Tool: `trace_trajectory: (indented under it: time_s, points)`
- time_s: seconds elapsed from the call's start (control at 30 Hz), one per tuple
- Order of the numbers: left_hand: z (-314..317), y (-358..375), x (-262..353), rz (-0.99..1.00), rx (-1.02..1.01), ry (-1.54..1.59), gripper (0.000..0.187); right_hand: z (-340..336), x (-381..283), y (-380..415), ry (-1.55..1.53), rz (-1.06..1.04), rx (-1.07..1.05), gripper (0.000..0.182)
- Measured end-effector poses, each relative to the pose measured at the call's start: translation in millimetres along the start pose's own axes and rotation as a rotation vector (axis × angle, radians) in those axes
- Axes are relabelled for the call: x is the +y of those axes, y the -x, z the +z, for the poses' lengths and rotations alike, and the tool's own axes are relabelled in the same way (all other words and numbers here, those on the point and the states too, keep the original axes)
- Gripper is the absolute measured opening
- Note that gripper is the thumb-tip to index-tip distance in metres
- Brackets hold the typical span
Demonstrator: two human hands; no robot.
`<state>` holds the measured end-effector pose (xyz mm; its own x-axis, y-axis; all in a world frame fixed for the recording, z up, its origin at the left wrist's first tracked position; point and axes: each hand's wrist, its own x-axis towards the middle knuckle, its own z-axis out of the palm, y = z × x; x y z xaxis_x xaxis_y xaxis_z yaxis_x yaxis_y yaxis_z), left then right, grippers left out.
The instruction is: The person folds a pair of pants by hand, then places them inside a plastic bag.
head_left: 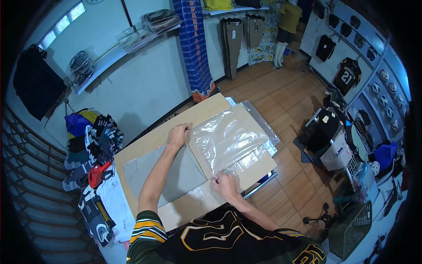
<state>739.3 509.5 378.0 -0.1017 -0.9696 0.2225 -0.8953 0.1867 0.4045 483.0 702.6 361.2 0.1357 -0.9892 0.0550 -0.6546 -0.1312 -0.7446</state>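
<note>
Head cam, only view I had. Plastic-covered package (226, 138) lay flat on the right half of the table (204, 109), which had a cardboard top. Left hand (177, 135) was at the package's far-left corner: grip closed, fingers curled on the edge. Right hand (224, 183) was at its near-left corner, grip closed in a loose fist with the edge pinched. Thumbs partly hidden from me, so I couldn't read finger detail.

Folded grey cloth (176, 178) lay flat on the left half, up against the package; couldn't tell if they overlapped. Left forearm crossed above it. Clear plastic (260, 121) stuck out past the package at the table's right edge. Off the left edge I had a pile of socks (105, 136), a red item (99, 174) and white fabric (118, 204). Green basket (350, 231) stood well apart, beyond the near-right corner.
</note>
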Motion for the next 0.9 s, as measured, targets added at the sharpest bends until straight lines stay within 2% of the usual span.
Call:
trace_trajectory:
  time_s: [0.13,0.17,0.23,0.27,0.33,0.37,0.43,0.53,0.8,0.9]
  points:
    - [-2,9,-8,-0.084,-0.033,0.198,0.026,0,-2,-2,0.012,-0.005,0.022,0.017]
    - [-4,16,-10,-0.091,-0.028,0.198,0.026,-2,-2,-3,0.018,0.011,0.015,0.017]
    - [-14,34,-8,-0.048,0.042,0.144,0.039,-3,-4,-8,0.023,0.019,0.002,0.017]
    - [-18,45,-7,-0.057,0.046,0.141,0.039,-1,-2,-12,0.043,0.012,0.019,0.016]
    - [-27,69,-4,-0.122,0.075,0.093,0.055,0,-4,-20,0.061,-0.009,0.023,0.015]
    - [-29,82,-2,-0.137,0.083,0.087,0.055,0,-6,-26,0.067,-0.020,0.018,0.014]
    - [-28,108,5,-0.162,0.185,0.005,0.064,1,-9,-39,0.068,-0.046,-0.002,0.014]
    - [-6,140,-2,-0.104,0.130,-0.142,0.069,9,-6,-59,0.074,-0.151,0.048,0.015]
    - [-2,146,5,-0.090,0.098,-0.113,0.071,15,-18,-102,0.182,-0.219,0.062,0.020]
    - [-2,145,9,-0.060,0.078,-0.106,0.071,11,-22,-108,0.174,-0.177,0.066,0.022]
